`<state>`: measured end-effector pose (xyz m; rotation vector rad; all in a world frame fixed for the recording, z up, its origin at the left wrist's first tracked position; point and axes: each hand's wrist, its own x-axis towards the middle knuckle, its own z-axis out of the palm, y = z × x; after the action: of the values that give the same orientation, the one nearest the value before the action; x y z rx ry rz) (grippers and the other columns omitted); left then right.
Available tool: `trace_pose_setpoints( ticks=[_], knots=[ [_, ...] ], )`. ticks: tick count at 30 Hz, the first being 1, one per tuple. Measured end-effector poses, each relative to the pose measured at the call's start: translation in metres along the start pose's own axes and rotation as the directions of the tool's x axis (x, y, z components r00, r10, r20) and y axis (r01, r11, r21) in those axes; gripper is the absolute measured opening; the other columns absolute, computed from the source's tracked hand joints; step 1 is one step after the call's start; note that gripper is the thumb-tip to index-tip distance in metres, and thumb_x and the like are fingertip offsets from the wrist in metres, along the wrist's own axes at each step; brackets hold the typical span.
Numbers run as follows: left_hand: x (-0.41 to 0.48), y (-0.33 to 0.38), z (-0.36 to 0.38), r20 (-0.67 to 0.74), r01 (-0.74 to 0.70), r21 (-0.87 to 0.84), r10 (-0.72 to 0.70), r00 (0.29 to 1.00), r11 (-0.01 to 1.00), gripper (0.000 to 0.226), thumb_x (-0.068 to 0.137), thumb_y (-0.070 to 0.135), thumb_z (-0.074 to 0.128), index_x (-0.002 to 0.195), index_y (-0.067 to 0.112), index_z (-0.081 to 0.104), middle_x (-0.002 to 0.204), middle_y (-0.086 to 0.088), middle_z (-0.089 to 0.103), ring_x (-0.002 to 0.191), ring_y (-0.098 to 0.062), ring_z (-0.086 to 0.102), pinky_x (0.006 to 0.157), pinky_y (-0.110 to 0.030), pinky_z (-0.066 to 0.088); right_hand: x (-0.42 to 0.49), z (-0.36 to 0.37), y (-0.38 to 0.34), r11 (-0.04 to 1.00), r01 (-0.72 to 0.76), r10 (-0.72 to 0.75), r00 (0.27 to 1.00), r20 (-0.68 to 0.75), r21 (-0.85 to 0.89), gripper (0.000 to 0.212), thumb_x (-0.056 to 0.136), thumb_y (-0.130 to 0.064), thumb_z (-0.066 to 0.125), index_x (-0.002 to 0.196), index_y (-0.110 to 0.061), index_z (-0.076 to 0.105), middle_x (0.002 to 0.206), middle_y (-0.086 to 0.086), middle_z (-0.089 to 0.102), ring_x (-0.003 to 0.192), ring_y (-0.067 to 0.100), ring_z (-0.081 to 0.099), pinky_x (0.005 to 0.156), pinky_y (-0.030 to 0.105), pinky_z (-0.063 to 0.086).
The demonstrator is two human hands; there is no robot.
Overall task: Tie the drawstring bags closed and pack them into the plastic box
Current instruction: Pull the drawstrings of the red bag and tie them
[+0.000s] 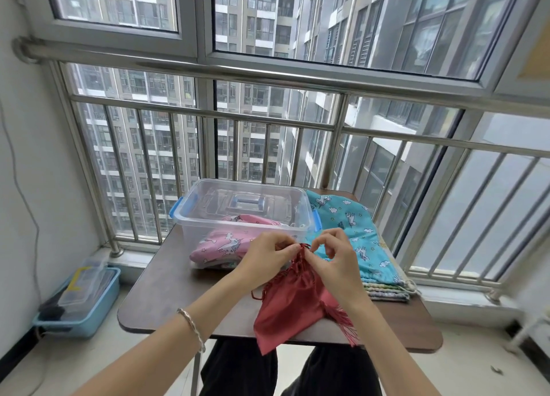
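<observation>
- Red drawstring bag [293, 309]: lower centre of the frame, body lying on the near part of the table [178, 291], gathered neck lifted upward between both hands; fringed cord ends [342, 321] trail to its right.
- Left hand [268, 257]: centre of frame, fingers curled, fingertips pinching the red cord [303, 248] at the bag's neck; silver bracelet [192, 325] on the wrist.
- Right hand [336, 257]: just right of the left hand, thumb and forefinger pinching the same cord, other fingers loosely bent.
- Clear plastic box [208, 220]: centre of frame, on the far part of the table, open-topped, blue latches at both ends.
- Pink unicorn-print bag [226, 243]: inside the box, lying low.
- Lid with blue handle [245, 202]: seen through the box wall; exact resting place cannot be told.
- Teal unicorn-print bags [354, 235]: stacked flat right of the box, touching it.
- Blue bin [98, 306]: lower left, on the floor.
</observation>
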<state>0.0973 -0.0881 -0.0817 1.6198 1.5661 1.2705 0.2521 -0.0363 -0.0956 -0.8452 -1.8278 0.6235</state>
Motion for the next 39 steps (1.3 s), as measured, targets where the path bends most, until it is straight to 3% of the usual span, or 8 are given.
trace_pose_setpoints(
  ticks=[8,14,19,27,30,33,36,39],
  knots=[
    [0.003,-0.001,0.0,0.039,0.022,-0.137,-0.017,0.999,0.99,0.014,0.09,0.019,0.062,0.082,0.012,0.071,0.078,-0.009,0.07,0.069,-0.014,0.058,0.069,-0.034,0.047,-0.004,-0.003,0.0,0.986,-0.074,0.059,0.992,0.108,0.147,0.02,0.074,-0.042,0.065,0.069,-0.024,0.068,0.077,-0.014,0.055,0.071,0.004,0.05,0.068,0.015,0.037],
    [0.002,0.004,-0.003,0.102,0.056,-0.115,-0.044,0.994,0.992,0.012,0.09,0.015,0.064,0.086,0.005,0.071,0.067,-0.011,0.063,0.059,-0.015,0.05,0.057,-0.025,0.041,-0.004,-0.004,0.003,0.99,-0.093,0.075,0.984,0.159,0.108,0.011,0.083,-0.024,0.066,0.073,-0.018,0.062,0.079,-0.002,0.056,0.07,0.008,0.048,0.071,0.025,0.039],
    [-0.003,-0.003,-0.023,-0.009,-0.01,0.122,0.011,1.0,0.993,0.01,0.085,0.012,0.069,0.076,0.016,0.073,0.067,0.008,0.067,0.058,0.007,0.054,0.062,-0.013,0.043,-0.004,-0.025,0.016,0.966,-0.189,0.165,0.976,0.142,0.175,0.018,0.08,-0.023,0.061,0.069,-0.009,0.058,0.083,0.007,0.057,0.077,0.017,0.053,0.078,0.035,0.041],
    [-0.02,-0.002,-0.019,-0.205,0.028,0.658,0.143,0.968,0.753,0.012,0.085,0.037,0.066,0.088,0.032,0.076,0.08,0.006,0.06,0.082,-0.018,0.055,0.071,-0.031,0.043,-0.005,-0.037,0.021,0.914,-0.314,0.229,0.922,0.313,0.257,0.022,0.075,-0.023,0.063,0.078,-0.001,0.067,0.09,0.019,0.067,0.079,0.018,0.06,0.081,0.034,0.046],
    [-0.022,0.003,-0.013,-0.292,0.162,0.533,0.001,0.956,0.831,0.017,0.086,0.037,0.059,0.085,0.029,0.074,0.075,0.005,0.071,0.075,-0.018,0.066,0.069,-0.032,0.054,0.0,-0.036,0.018,0.906,-0.338,0.228,0.897,0.379,0.253,0.026,0.072,-0.02,0.064,0.077,0.005,0.066,0.088,0.012,0.073,0.082,0.013,0.065,0.082,0.022,0.049],
    [-0.02,0.011,-0.005,-0.179,0.197,-0.027,-0.199,0.964,0.98,0.017,0.092,0.018,0.058,0.083,0.017,0.073,0.073,-0.003,0.073,0.063,-0.017,0.071,0.06,-0.026,0.056,0.006,-0.033,0.01,0.914,-0.333,0.223,0.89,0.398,0.233,0.023,0.071,-0.02,0.063,0.064,0.002,0.064,0.089,0.009,0.073,0.082,0.009,0.065,0.078,0.016,0.047],
    [-0.019,0.021,0.0,-0.092,0.209,-0.425,-0.271,0.958,0.881,0.018,0.094,0.005,0.056,0.083,0.009,0.07,0.077,-0.009,0.071,0.068,-0.018,0.07,0.067,-0.025,0.059,0.014,-0.03,0.003,0.923,-0.323,0.227,0.896,0.383,0.21,0.031,0.078,-0.026,0.062,0.049,-0.015,0.062,0.088,0.012,0.072,0.085,0.014,0.066,0.082,0.022,0.049],
    [-0.017,0.026,-0.001,-0.073,0.185,-0.544,-0.266,0.961,0.819,0.017,0.095,0.004,0.054,0.084,0.007,0.068,0.076,-0.004,0.071,0.067,-0.015,0.07,0.072,-0.029,0.06,0.023,-0.023,0.002,0.911,-0.376,0.301,0.889,0.345,0.172,0.037,0.096,-0.021,0.055,0.063,-0.005,0.064,0.073,0.01,0.07,0.072,0.02,0.065,0.08,0.038,0.054]
  ],
)
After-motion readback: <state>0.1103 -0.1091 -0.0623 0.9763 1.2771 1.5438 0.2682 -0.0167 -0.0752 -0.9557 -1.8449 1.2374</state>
